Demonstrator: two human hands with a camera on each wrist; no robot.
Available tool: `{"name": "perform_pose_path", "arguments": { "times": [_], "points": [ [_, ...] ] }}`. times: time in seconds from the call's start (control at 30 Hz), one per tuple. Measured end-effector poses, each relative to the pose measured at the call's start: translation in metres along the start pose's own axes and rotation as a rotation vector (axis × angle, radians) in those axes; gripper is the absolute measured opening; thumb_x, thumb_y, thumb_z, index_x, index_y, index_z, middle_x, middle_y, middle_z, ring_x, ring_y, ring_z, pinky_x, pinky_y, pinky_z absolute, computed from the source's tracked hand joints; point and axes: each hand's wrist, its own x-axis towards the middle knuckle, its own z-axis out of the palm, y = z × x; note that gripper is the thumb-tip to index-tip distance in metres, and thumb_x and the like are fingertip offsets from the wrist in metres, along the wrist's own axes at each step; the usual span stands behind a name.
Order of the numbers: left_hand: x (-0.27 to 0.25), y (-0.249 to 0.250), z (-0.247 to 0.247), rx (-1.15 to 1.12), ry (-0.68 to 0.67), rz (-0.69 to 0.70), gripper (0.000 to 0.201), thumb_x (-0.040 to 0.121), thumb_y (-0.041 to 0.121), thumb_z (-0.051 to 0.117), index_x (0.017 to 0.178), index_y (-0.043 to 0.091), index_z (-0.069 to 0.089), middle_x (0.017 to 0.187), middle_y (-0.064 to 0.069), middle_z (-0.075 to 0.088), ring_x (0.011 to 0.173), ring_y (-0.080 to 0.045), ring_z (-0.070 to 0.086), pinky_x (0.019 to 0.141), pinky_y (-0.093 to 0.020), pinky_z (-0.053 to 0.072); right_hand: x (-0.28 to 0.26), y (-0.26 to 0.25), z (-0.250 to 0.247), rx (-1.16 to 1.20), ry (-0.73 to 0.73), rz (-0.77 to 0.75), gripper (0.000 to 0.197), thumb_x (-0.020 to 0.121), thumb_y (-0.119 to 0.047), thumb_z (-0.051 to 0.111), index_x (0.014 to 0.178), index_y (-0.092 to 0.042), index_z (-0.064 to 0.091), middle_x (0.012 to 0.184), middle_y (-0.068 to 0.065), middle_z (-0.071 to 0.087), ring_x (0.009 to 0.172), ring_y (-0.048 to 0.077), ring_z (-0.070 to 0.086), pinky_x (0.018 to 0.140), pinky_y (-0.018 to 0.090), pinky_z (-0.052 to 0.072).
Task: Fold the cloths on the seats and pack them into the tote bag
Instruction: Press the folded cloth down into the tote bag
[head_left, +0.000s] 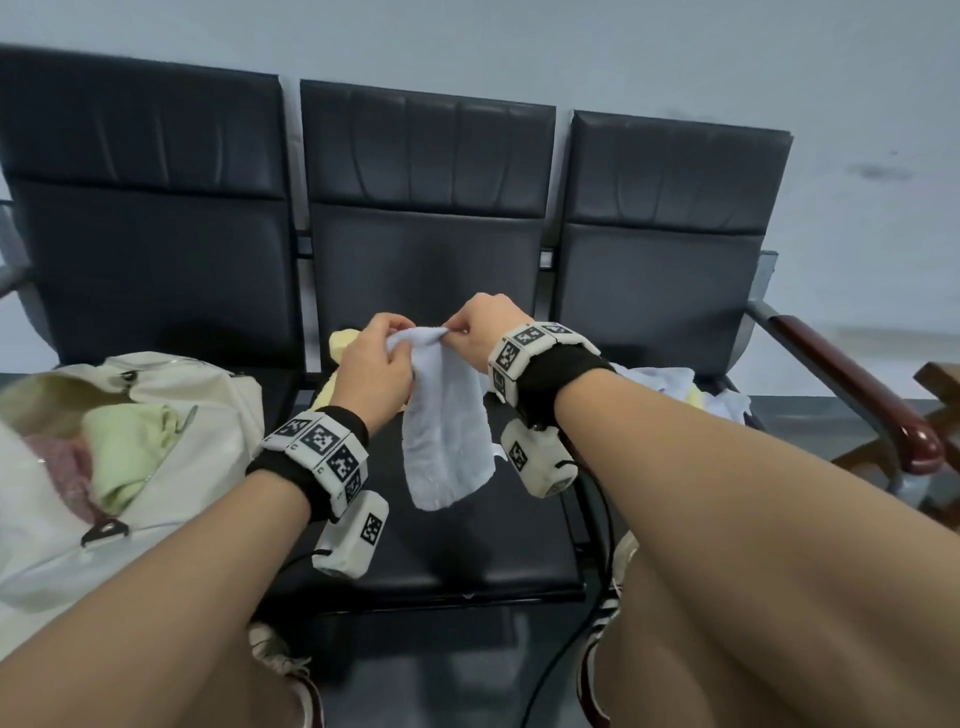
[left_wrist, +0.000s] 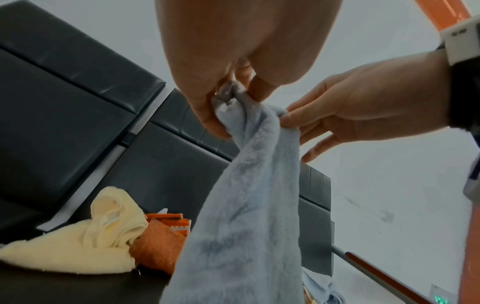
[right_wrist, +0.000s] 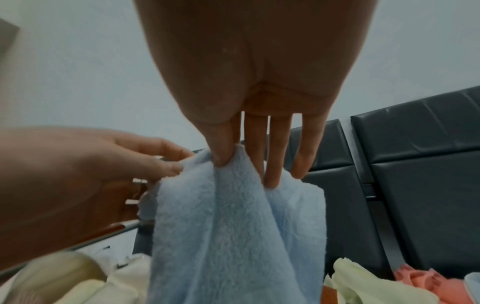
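Note:
A light blue cloth hangs lengthwise above the middle seat. My left hand pinches its top edge, and my right hand pinches the same edge right beside it. In the left wrist view the left fingers bunch the blue cloth at its top corner. In the right wrist view the right thumb presses the blue cloth while the other fingers lie straight behind it. The cream tote bag lies open on the left seat, with a green cloth and a pink cloth inside.
A yellow cloth and an orange cloth lie at the back of the middle seat, behind my hands. More pale cloths sit on the right seat. A wooden armrest bounds the row at the right.

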Motion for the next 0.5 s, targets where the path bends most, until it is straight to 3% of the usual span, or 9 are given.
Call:
{"name": "perform_pose_path", "arguments": {
  "times": [0.07,0.13,0.2,0.27,0.4,0.5],
  "points": [
    [-0.003,-0.001,0.004,-0.089,0.030,-0.061,0.026,0.099,0.017,0.054,0.125,0.016,0.052,0.108,0.002,0.058,0.085,-0.006,0.060,0.059,-0.009,0.046,0.002,0.002,-0.002,0.032,0.014,0.002,0.027,0.096,-0.029,0.053,0.116,-0.024,0.071,0.106,0.006,0.069,0.085,0.022,0.064,0.069,0.028,0.049],
    [-0.007,-0.003,0.007,-0.184,0.004,-0.127,0.035,0.096,0.029,0.062,0.127,0.018,0.047,0.109,0.006,0.056,0.084,-0.001,0.060,0.059,-0.007,0.047,0.003,0.002,-0.001,0.034,0.012,0.001,0.026,0.096,-0.029,0.053,0.114,-0.024,0.072,0.103,0.006,0.070,0.083,0.022,0.064,0.067,0.028,0.048],
    [-0.008,-0.009,0.009,-0.279,-0.102,-0.171,0.048,0.090,0.041,0.068,0.127,0.017,0.050,0.113,0.003,0.062,0.097,-0.009,0.065,0.076,-0.018,0.055,0.005,0.002,0.002,0.030,-0.001,-0.001,0.027,0.095,-0.030,0.054,0.114,-0.024,0.072,0.105,0.005,0.070,0.086,0.023,0.066,0.070,0.029,0.050],
    [-0.010,-0.015,0.010,-0.363,-0.217,-0.212,0.048,0.088,0.032,0.073,0.130,0.018,0.055,0.116,-0.003,0.068,0.106,-0.014,0.067,0.091,-0.034,0.058,0.007,0.001,0.004,0.024,-0.012,0.004,0.027,0.094,-0.030,0.054,0.115,-0.025,0.072,0.108,0.005,0.070,0.088,0.025,0.067,0.075,0.032,0.055],
    [-0.009,-0.022,0.009,-0.407,-0.232,-0.289,0.056,0.081,0.018,0.080,0.129,0.017,0.051,0.117,-0.007,0.066,0.108,-0.021,0.067,0.089,-0.044,0.058,0.011,0.001,0.008,0.018,-0.028,0.018,0.028,0.096,-0.028,0.051,0.116,-0.025,0.071,0.109,0.006,0.069,0.089,0.028,0.067,0.079,0.036,0.056],
    [-0.006,-0.029,0.007,-0.378,-0.219,-0.336,0.047,0.081,0.024,0.080,0.123,0.021,0.060,0.113,-0.003,0.070,0.107,-0.020,0.067,0.091,-0.043,0.056,0.012,0.001,0.007,0.027,-0.013,0.023,0.028,0.097,-0.030,0.051,0.115,-0.026,0.071,0.106,0.006,0.069,0.088,0.028,0.067,0.075,0.033,0.055]
  ]
}}
